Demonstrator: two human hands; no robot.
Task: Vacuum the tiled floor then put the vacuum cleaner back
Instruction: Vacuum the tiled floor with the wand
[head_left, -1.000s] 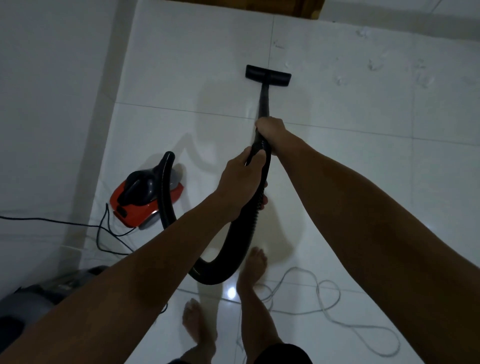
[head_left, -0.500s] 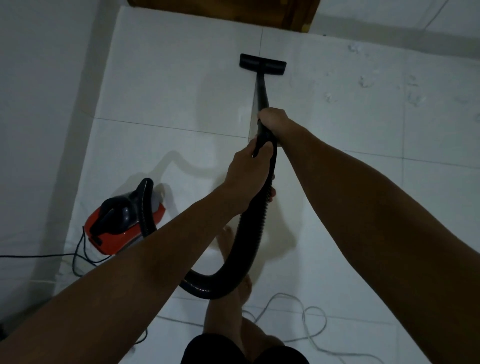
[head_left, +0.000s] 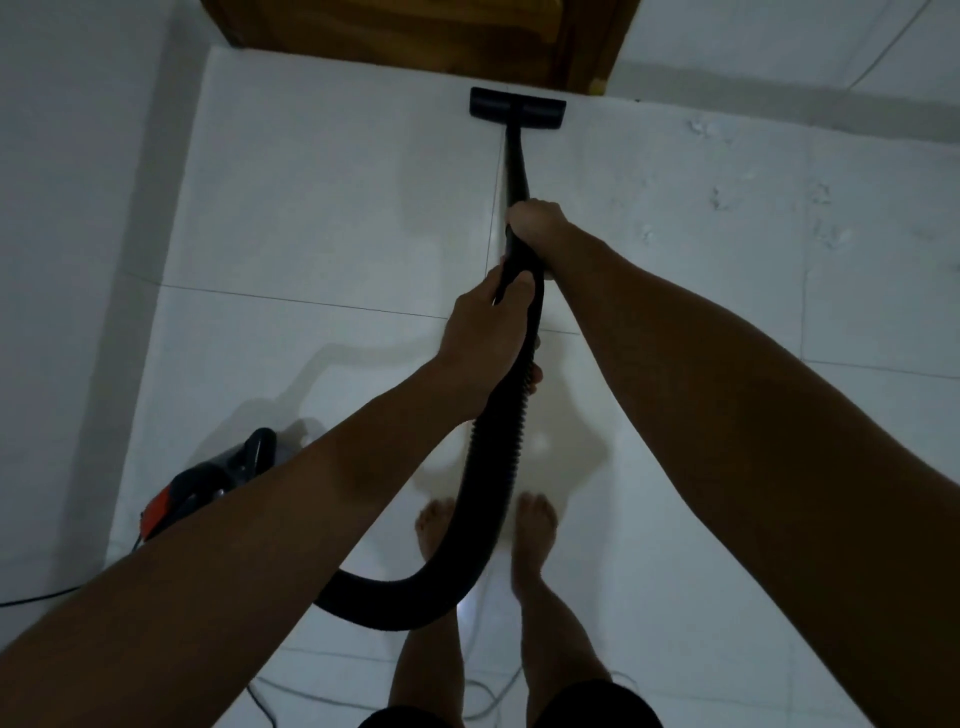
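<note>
**Two-handed grip on the vacuum wand**

Head view: the right hand (head_left: 535, 221) is clenched round the black wand (head_left: 516, 166); the left hand (head_left: 485, 332), just behind it, grasps the wand's lower end where the ribbed hose (head_left: 493, 483) begins. The floor nozzle (head_left: 517, 107) lies flat on the tiled floor (head_left: 337, 208) at 12 o'clock, just before a wooden door (head_left: 415, 26). The red-and-black vacuum cleaner body (head_left: 208, 483) sits at 8 o'clock, partly hidden by the left forearm. Bare feet (head_left: 535, 519) stand at 6 o'clock.
</note>
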